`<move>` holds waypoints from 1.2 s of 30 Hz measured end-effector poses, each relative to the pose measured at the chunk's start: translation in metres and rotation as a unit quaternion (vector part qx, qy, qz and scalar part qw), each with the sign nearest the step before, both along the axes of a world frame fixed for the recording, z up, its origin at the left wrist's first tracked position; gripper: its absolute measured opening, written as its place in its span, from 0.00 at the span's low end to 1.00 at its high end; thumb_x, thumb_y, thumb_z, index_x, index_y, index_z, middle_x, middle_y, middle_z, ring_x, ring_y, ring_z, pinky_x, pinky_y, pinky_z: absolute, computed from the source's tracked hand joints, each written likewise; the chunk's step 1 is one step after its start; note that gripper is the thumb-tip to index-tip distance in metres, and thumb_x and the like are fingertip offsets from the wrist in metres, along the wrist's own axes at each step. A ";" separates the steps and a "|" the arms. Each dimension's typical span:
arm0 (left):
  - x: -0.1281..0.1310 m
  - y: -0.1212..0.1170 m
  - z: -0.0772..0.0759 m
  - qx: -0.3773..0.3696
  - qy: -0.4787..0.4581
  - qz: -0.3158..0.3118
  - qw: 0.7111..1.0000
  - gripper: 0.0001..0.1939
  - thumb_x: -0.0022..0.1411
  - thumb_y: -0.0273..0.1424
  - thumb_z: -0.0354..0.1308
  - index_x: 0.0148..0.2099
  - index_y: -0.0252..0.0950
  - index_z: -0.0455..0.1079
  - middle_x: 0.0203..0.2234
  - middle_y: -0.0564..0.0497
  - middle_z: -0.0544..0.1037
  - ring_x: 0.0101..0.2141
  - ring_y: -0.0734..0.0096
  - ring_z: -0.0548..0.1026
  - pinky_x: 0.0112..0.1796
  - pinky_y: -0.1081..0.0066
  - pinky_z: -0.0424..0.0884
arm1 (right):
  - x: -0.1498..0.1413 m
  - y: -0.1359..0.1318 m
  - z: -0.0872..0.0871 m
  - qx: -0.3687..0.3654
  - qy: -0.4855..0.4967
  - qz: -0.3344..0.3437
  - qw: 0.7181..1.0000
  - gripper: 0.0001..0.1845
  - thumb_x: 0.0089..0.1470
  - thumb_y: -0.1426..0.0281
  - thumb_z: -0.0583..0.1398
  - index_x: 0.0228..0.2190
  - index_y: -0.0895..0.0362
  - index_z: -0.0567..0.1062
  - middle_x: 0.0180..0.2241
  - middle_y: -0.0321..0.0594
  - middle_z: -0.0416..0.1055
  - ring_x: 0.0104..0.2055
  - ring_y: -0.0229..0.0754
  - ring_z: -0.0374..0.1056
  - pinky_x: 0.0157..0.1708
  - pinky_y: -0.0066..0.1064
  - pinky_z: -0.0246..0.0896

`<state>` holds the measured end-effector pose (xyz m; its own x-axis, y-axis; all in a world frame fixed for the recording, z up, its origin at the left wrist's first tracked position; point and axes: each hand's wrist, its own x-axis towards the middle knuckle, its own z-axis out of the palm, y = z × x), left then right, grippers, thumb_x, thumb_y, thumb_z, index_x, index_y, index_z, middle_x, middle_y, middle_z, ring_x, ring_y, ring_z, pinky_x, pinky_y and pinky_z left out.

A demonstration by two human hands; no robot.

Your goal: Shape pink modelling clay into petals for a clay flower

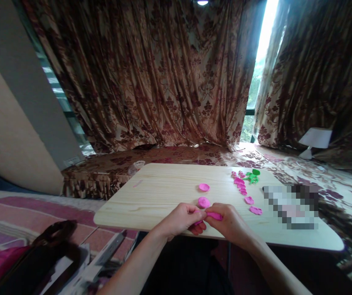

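Close to the table's near edge, my left hand (184, 218) and my right hand (227, 221) meet fingertip to fingertip. Both pinch a soft pink piece of modelling clay (214, 215), which shows between the fingers and is partly hidden by them. Just beyond the hands lies a flat pink clay disc (203, 202), with a second pink disc (204, 187) farther back. To the right, a row of pink petal-like clay pieces (240, 185) runs toward me, ending in a wavy flat piece (256, 210). Green clay parts (251, 177) lie at the back right.
The pale wooden table (157, 184) has rounded corners. A blurred-out rectangular object (291, 207) lies at its right. A clear plastic container (137, 166) stands by the back left corner. Behind are patterned curtains (163, 82) and a white lamp (315, 138). A dark bag (40, 254) sits lower left.
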<state>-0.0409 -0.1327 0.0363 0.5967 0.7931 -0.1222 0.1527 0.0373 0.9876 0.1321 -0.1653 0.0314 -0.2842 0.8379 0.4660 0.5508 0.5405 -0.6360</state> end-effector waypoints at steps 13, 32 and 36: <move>-0.011 0.008 -0.005 0.034 -0.014 0.087 0.996 0.17 0.52 0.41 0.59 0.32 0.31 0.73 0.24 0.48 0.76 0.24 0.73 0.72 0.28 0.72 0.67 | 0.014 0.009 -0.004 -0.111 0.139 -0.026 0.984 0.18 0.50 0.64 0.59 0.43 0.58 0.72 0.26 0.37 0.72 0.24 0.36 0.66 0.21 0.26 0.63; 0.015 -0.008 -0.012 -0.306 -0.416 0.102 0.850 0.11 0.62 0.33 0.50 0.42 0.33 0.70 0.34 0.49 0.76 0.34 0.75 0.75 0.38 0.75 0.71 | -0.058 0.016 -0.018 0.119 0.162 -0.123 0.972 0.11 0.57 0.72 0.52 0.37 0.54 0.74 0.41 0.43 0.69 0.48 0.47 0.60 0.52 0.43 0.52; 0.009 -0.004 -0.007 -0.335 -0.422 0.122 0.834 0.07 0.60 0.25 0.52 0.39 0.31 0.69 0.32 0.49 0.75 0.31 0.78 0.74 0.35 0.78 0.71 | -0.046 0.003 -0.013 0.148 0.078 -0.094 0.981 0.12 0.53 0.72 0.57 0.41 0.53 0.73 0.43 0.43 0.69 0.51 0.48 0.57 0.54 0.45 0.49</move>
<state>-0.0321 -0.1369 0.0288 0.5253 0.8260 -0.2044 -0.6788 0.5516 0.4846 0.0866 -0.1626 0.0184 -0.0431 0.6902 0.7223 0.5667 0.6123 -0.5513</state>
